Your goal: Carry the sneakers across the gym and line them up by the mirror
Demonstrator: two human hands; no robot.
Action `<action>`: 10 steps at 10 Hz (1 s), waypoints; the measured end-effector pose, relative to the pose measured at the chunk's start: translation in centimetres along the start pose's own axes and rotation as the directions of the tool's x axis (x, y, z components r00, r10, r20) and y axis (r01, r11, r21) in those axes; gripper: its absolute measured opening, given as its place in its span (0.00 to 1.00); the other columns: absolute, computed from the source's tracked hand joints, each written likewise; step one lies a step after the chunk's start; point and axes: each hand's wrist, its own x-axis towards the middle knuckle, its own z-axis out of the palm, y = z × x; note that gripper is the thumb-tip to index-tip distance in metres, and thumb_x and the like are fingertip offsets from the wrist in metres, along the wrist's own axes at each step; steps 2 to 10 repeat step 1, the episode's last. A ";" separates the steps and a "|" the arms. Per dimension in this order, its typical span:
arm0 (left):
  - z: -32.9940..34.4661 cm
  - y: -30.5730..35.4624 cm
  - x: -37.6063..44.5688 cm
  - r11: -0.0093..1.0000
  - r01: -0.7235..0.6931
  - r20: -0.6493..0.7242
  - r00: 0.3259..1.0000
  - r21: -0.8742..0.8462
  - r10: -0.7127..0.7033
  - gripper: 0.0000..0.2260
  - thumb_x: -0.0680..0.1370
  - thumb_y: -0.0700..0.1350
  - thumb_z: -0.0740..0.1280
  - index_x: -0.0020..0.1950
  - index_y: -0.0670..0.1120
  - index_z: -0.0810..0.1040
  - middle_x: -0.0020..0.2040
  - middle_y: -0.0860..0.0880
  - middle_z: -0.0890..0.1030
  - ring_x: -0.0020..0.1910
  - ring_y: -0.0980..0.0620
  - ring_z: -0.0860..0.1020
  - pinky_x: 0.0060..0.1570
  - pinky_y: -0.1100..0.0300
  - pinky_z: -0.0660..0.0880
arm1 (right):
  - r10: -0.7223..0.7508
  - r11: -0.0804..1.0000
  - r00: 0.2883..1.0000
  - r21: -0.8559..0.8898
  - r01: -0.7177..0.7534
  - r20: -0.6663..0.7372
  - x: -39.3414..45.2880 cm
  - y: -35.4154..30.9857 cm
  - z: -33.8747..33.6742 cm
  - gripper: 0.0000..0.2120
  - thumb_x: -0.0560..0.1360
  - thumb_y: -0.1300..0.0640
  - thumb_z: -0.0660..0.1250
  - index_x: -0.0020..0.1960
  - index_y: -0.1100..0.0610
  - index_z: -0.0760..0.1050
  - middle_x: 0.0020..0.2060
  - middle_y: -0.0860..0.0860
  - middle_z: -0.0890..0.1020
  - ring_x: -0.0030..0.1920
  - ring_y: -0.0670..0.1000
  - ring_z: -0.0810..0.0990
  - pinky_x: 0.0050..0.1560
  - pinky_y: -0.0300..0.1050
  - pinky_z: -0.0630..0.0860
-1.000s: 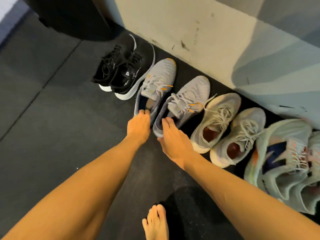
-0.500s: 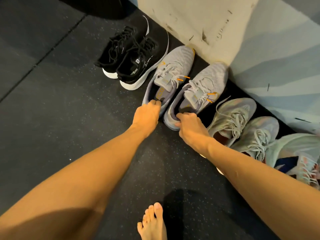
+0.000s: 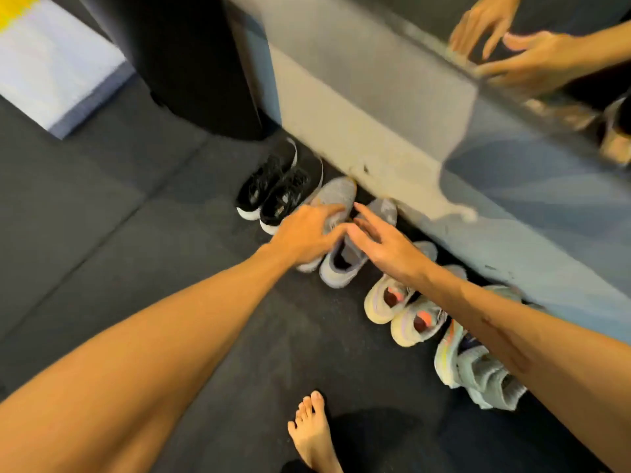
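Neither hand grips anything: our left hand (image 3: 300, 233) and right hand (image 3: 382, 250) hover with fingers spread over the grey sneakers (image 3: 341, 254). Left to right along the wall base (image 3: 375, 131) under the mirror (image 3: 546, 46) we note black sneakers (image 3: 273, 196), the grey pair, cream sneakers (image 3: 403, 308), and pale green sneakers (image 3: 478, 373).

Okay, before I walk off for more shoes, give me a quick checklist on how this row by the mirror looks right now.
1. Grey pair down on the floor: ok.
2. Left hand and right hand free, fingers spread: ok.
3. Grey toes at the wall under the mirror: ok.
4. Order along the wall, black pair, grey, cream pair, pastel pair: ok.
5. Pastel pair in line: not ok, they overlap.
6. Grey pair parallel: cannot tell, hands cover them.
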 end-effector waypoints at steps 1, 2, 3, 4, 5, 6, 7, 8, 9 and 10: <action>-5.7 5.1 -2.4 0.991 -0.134 -0.060 0.989 -0.004 0.134 0.19 0.79 0.52 0.62 0.67 0.47 0.74 0.63 0.43 0.79 0.62 0.42 0.76 0.58 0.47 0.74 | -0.048 0.999 0.998 0.009 0.049 -0.030 -4.4 -6.7 -2.2 0.31 0.79 0.49 0.62 0.78 0.50 0.54 0.74 0.51 0.67 0.73 0.45 0.65 0.74 0.47 0.63; -5.7 5.1 -2.4 0.991 -0.134 -0.060 0.989 -0.004 0.134 0.19 0.79 0.52 0.62 0.67 0.47 0.74 0.63 0.43 0.79 0.62 0.42 0.76 0.58 0.47 0.74 | -0.048 0.999 0.998 0.009 0.049 -0.030 -4.4 -6.7 -2.2 0.31 0.79 0.49 0.62 0.78 0.50 0.54 0.74 0.51 0.67 0.73 0.45 0.65 0.74 0.47 0.63; -5.7 5.1 -2.4 0.991 -0.134 -0.060 0.989 -0.004 0.134 0.19 0.79 0.52 0.62 0.67 0.47 0.74 0.63 0.43 0.79 0.62 0.42 0.76 0.58 0.47 0.74 | -0.048 0.999 0.998 0.009 0.049 -0.030 -4.4 -6.7 -2.2 0.31 0.79 0.49 0.62 0.78 0.50 0.54 0.74 0.51 0.67 0.73 0.45 0.65 0.74 0.47 0.63; -5.7 5.1 -2.4 0.991 -0.134 -0.060 0.989 -0.004 0.134 0.19 0.79 0.52 0.62 0.67 0.47 0.74 0.63 0.43 0.79 0.62 0.42 0.76 0.58 0.47 0.74 | -0.048 0.999 0.998 0.009 0.049 -0.030 -4.4 -6.7 -2.2 0.31 0.79 0.49 0.62 0.78 0.50 0.54 0.74 0.51 0.67 0.73 0.45 0.65 0.74 0.47 0.63; -5.7 5.1 -2.4 0.991 -0.134 -0.060 0.989 -0.004 0.134 0.19 0.79 0.52 0.62 0.67 0.47 0.74 0.63 0.43 0.79 0.62 0.42 0.76 0.58 0.47 0.74 | -0.048 0.999 0.998 0.009 0.049 -0.030 -4.4 -6.7 -2.2 0.31 0.79 0.49 0.62 0.78 0.50 0.54 0.74 0.51 0.67 0.73 0.45 0.65 0.74 0.47 0.63; -5.7 5.1 -2.4 0.991 -0.134 -0.060 0.989 -0.004 0.134 0.19 0.79 0.52 0.62 0.67 0.47 0.74 0.63 0.43 0.79 0.62 0.42 0.76 0.58 0.47 0.74 | -0.048 0.999 0.998 0.009 0.049 -0.030 -4.4 -6.7 -2.2 0.31 0.79 0.49 0.62 0.78 0.50 0.54 0.74 0.51 0.67 0.73 0.45 0.65 0.74 0.47 0.63; -5.7 5.1 -2.4 0.991 -0.134 -0.060 0.989 -0.004 0.134 0.19 0.79 0.52 0.62 0.67 0.47 0.74 0.63 0.43 0.79 0.62 0.42 0.76 0.58 0.47 0.74 | -0.048 0.999 0.998 0.009 0.049 -0.030 -4.4 -6.7 -2.2 0.31 0.79 0.49 0.62 0.78 0.50 0.54 0.74 0.51 0.67 0.73 0.45 0.65 0.74 0.47 0.63; -5.7 5.1 -2.4 0.991 -0.134 -0.060 0.989 -0.004 0.134 0.19 0.79 0.52 0.62 0.67 0.47 0.74 0.63 0.43 0.79 0.62 0.42 0.76 0.58 0.47 0.74 | -0.048 0.999 0.998 0.009 0.049 -0.030 -4.4 -6.7 -2.2 0.31 0.79 0.49 0.62 0.78 0.50 0.54 0.74 0.51 0.67 0.73 0.45 0.65 0.74 0.47 0.63; -5.7 5.1 -2.4 0.991 -0.134 -0.060 0.989 -0.004 0.134 0.19 0.79 0.52 0.62 0.67 0.47 0.74 0.63 0.43 0.79 0.62 0.42 0.76 0.58 0.47 0.74 | -0.048 0.999 0.998 0.009 0.049 -0.030 -4.4 -6.7 -2.2 0.31 0.79 0.49 0.62 0.78 0.50 0.54 0.74 0.51 0.67 0.73 0.45 0.65 0.74 0.47 0.63; -5.7 5.1 -2.4 0.991 -0.134 -0.060 0.989 -0.004 0.134 0.19 0.79 0.52 0.62 0.67 0.47 0.74 0.63 0.43 0.79 0.62 0.42 0.76 0.58 0.47 0.74 | -0.048 0.999 0.998 0.009 0.049 -0.030 -4.4 -6.7 -2.2 0.31 0.79 0.49 0.62 0.78 0.50 0.54 0.74 0.51 0.67 0.73 0.45 0.65 0.74 0.47 0.63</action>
